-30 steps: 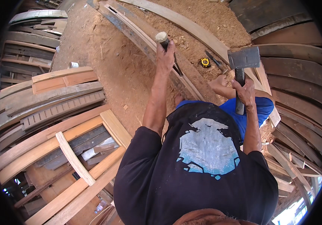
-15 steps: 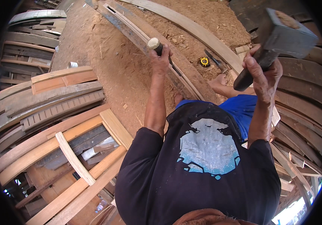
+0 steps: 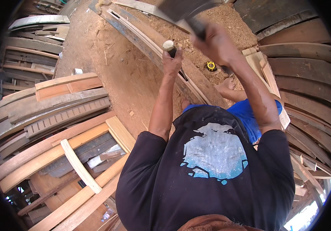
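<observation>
My left hand (image 3: 172,62) is closed round the dark handle of a chisel (image 3: 169,47), whose pale, worn butt faces up. The chisel's blade end points down at a long grooved strip of wood (image 3: 134,31), which has slots cut in it; the exact contact is hard to see. In my right hand (image 3: 218,45) is the dark handle of a mallet (image 3: 182,9). Its big block head is blurred by motion, raised above and to the right of the chisel and apart from it. The strip lies on a thick wooden beam (image 3: 202,75).
A yellow and black tape measure (image 3: 211,66) lies on sawdust near my bare foot (image 3: 227,84). Light wooden frames (image 3: 121,133) and stacked boards (image 3: 57,102) stand at left. Dark planks (image 3: 304,75) are piled at right. A small white roll (image 3: 77,71) sits on the ground.
My right hand has swung the mallet leftward and forward from the far right, toward the chisel. My left hand with the chisel has shifted slightly to the right.
</observation>
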A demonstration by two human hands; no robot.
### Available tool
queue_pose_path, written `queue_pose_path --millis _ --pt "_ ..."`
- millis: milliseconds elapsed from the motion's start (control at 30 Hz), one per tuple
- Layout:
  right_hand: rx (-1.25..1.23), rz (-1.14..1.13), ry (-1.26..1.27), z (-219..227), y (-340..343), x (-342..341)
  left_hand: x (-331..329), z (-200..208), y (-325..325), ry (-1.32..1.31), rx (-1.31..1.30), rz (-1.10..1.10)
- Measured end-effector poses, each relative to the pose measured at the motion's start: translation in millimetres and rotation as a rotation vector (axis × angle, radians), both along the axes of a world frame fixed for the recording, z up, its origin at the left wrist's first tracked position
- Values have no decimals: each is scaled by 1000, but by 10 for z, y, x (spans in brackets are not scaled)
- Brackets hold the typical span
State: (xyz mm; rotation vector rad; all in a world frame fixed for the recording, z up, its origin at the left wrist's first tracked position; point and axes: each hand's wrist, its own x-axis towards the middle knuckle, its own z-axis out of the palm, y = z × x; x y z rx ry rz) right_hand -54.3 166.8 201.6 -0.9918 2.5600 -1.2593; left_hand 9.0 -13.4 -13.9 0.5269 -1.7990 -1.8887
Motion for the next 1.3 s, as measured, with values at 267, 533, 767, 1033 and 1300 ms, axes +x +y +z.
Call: queue_pose_path --millis 267,533,767,1033,1300 --pt "22 163 -26 176 -65 -59 403 -111 128 -17 -47 -32" --pt "374 209 138 -261 -94 -50 401 -63 196 69 119 -47" --pt "232 196 -189 -504 209 53 399 -53 98 -59 -43 -330" --pt "-212 57 -449 -165 407 273 866 -480 776 15 -331 -486" --pt "-307 -69 -466 8 740 336 1100 -198 1041 132 -843 -703"
